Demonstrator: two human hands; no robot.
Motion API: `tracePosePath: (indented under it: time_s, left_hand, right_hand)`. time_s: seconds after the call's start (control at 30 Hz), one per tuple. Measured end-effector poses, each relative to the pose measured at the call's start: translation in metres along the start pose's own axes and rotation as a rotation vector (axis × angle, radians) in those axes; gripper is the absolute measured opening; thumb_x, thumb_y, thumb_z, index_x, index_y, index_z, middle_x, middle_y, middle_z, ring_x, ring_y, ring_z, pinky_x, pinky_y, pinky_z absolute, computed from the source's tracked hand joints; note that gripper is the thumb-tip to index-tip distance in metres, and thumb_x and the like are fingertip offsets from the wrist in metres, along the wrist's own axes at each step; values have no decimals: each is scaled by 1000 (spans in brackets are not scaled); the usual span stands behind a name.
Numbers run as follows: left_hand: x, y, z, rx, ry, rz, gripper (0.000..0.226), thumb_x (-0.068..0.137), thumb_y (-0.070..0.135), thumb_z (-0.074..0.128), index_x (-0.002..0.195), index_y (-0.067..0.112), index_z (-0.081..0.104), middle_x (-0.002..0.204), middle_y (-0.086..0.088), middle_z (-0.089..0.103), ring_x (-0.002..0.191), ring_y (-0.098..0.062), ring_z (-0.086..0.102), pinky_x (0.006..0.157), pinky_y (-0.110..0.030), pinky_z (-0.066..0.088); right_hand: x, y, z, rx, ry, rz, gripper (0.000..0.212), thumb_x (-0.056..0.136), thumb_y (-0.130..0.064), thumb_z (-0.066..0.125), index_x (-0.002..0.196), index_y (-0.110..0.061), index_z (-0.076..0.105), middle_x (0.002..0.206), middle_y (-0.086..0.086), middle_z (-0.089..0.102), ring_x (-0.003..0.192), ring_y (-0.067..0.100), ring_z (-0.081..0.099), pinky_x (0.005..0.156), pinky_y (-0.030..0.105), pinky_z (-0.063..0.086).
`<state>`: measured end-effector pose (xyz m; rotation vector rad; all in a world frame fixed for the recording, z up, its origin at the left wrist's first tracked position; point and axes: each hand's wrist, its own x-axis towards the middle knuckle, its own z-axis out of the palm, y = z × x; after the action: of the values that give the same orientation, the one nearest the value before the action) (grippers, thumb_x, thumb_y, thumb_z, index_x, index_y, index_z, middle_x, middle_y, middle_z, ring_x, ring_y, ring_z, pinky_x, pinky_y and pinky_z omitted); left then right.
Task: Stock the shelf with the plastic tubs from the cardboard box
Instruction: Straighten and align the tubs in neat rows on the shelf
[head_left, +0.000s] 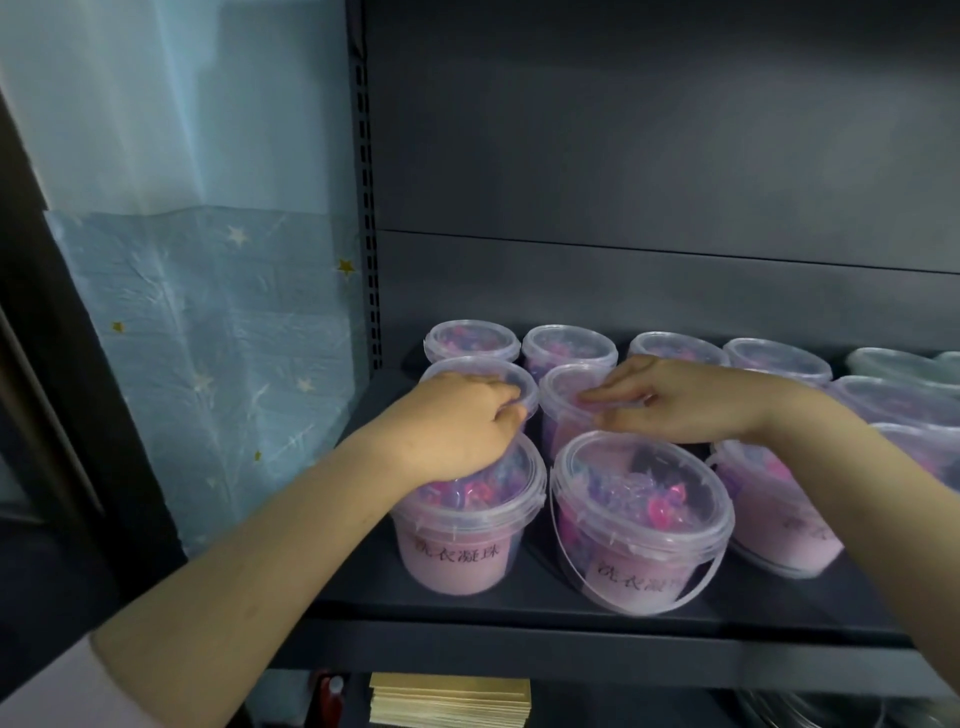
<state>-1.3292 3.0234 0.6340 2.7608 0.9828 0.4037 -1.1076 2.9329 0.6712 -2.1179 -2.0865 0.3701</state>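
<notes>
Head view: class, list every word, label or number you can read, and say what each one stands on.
"洗衣凝珠": on the side of the front-left tub.
"洗衣凝珠": on the front-middle tub, last character partly crossed by its handle.
Front-right tub: dark characters near its edge, too blurred to read.
Elsewhere: nothing readable.

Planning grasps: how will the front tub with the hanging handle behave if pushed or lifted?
Tub looks nearly full of pods, so probably hefty for its size. Wide, squat body on the flat shelf: likely slides rather than tips. Thin handle hangs loose, so probably swings and flexes when lifted.
</notes>
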Motion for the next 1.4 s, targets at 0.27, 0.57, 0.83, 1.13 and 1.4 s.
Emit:
tracePosePath:
  time_s: [0.27,0.57,0.83,1.13,1.4]
  left_hand:
    - [-1,2,-1,50,-4,6,45,101,40,28,142,25,42,151,4,37,138,-19,33,104,-25,26]
    - [-1,5,-3,38,-34,-7,45,101,39,26,138,23,46,148,0,41,135,-22,37,105,-32,31]
    - [1,3,1,93,-45,3,48,100,40,23,138,20,46,146,-4,44,132,-26,39,107,-40,34]
    - [-6,2,-32,-63,-108,-46,80,86,69,39,151,30,13,160,4,12,146,-22,8,116,-42,15]
    - [-22,98,-9,3,-83,304,63,91,59,41,146,30,31,158,10,20,145,-8,10,114,-24,7]
  right_hand:
    - [5,-4,2,-65,-4,6,47,86,-53,55,131,-43,54,146,-10,39,131,5,40,109,21,28]
    - [-62,-18,-1,-41,93,-154,53,72,-75,51,122,-58,54,134,-33,45,129,-17,31,110,12,24]
    - [-77,-21,16,91,-73,-91,62,69,-70,62,127,-65,43,148,-31,29,139,-10,18,115,26,15]
    - [-94,-9,4,131,230,17,51,73,-64,60,123,-55,53,122,-33,56,111,-18,48,83,-9,26]
    - [-123,70,-17,-92,149,97,21,84,-48,59,101,-59,60,124,-29,58,118,0,52,106,32,39]
